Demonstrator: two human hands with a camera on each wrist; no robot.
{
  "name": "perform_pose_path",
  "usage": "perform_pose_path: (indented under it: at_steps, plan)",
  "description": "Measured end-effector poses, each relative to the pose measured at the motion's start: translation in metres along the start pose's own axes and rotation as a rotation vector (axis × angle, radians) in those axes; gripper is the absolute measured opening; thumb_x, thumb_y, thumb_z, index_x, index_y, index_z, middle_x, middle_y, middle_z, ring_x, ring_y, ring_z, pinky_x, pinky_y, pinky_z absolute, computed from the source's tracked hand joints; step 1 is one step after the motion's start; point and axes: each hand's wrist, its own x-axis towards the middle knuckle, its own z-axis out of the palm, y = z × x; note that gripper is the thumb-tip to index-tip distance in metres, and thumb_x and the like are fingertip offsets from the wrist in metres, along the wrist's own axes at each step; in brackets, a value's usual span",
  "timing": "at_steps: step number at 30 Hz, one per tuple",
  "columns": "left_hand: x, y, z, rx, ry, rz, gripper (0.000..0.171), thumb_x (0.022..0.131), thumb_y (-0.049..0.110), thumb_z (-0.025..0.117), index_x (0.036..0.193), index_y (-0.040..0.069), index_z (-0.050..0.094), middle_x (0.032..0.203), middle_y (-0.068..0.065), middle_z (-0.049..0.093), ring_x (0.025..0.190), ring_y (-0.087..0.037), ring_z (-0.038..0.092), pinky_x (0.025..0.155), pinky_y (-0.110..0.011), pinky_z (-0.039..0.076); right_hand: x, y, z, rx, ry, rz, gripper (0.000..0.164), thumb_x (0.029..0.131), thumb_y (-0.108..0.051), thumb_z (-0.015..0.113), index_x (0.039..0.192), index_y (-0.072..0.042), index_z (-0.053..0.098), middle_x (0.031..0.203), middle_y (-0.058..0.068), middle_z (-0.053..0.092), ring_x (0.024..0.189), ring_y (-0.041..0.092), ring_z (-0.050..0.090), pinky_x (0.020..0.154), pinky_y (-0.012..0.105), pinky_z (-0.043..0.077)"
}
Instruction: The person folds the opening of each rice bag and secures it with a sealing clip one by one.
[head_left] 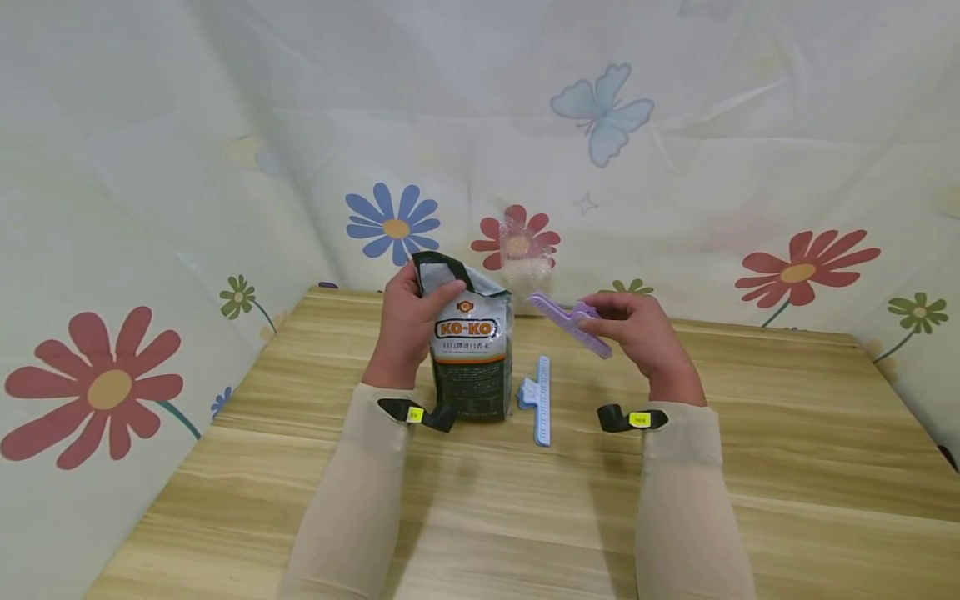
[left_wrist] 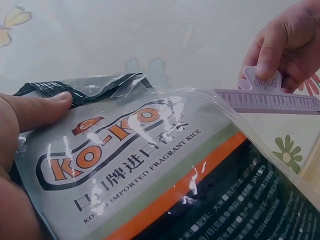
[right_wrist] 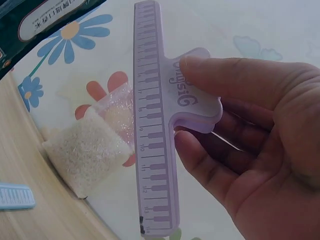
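A KO-KO fragrant rice bag (head_left: 472,379), silver above and dark green below, stands on the wooden table. My left hand (head_left: 408,321) grips its upper left edge, the thumb lying on the front near the folded dark rim (left_wrist: 85,92). To the right of the bag, my right hand (head_left: 637,337) pinches a purple bag clip (head_left: 570,325) by its handle. Piano keys and numbers mark the long bar of this clip in the right wrist view. A light blue bag clip (head_left: 543,400) lies on the table between the hands.
Behind the rice bag, a clear plastic bag (right_wrist: 87,150) of white grains leans near the flower-printed backdrop (head_left: 465,100). The wooden table (head_left: 525,517) reaches back to that backdrop.
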Motion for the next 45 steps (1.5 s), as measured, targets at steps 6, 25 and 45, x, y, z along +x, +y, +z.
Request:
perform_pose_path:
  at_steps: [6, 25, 45]
  plan:
    - [-0.001, 0.001, 0.0, 0.005, -0.001, -0.006, 0.021, 0.085, 0.01, 0.074, 0.101, 0.013, 0.061, 0.089, 0.0, 0.06, 0.081, -0.015, 0.062, 0.07, -0.027, 0.055, -0.004, -0.006, 0.001, 0.017, 0.006, -0.014, 0.043, 0.085, -0.027, 0.076, 0.122, -0.007, 0.066, 0.113, 0.009, 0.066, 0.093, 0.017, 0.062, 0.079, 0.024, 0.052]
    - [-0.007, 0.006, 0.003, 0.097, 0.016, 0.019, 0.025, 0.085, 0.016, 0.075, 0.106, 0.013, 0.061, 0.095, -0.001, 0.06, 0.089, -0.018, 0.06, 0.073, -0.028, 0.055, -0.006, -0.01, 0.004, 0.024, 0.047, -0.117, 0.041, 0.085, -0.027, 0.076, 0.118, -0.006, 0.067, 0.105, 0.0, 0.066, 0.091, 0.014, 0.063, 0.078, 0.022, 0.052]
    - [-0.008, 0.006, 0.002, 0.106, 0.008, 0.007, 0.028, 0.085, 0.018, 0.075, 0.108, 0.011, 0.06, 0.096, -0.001, 0.06, 0.089, -0.018, 0.061, 0.073, -0.028, 0.055, -0.007, -0.016, 0.012, 0.185, 0.129, -0.272, 0.029, 0.082, -0.009, 0.077, 0.104, 0.007, 0.069, 0.086, -0.013, 0.07, 0.078, 0.009, 0.065, 0.069, 0.021, 0.054]
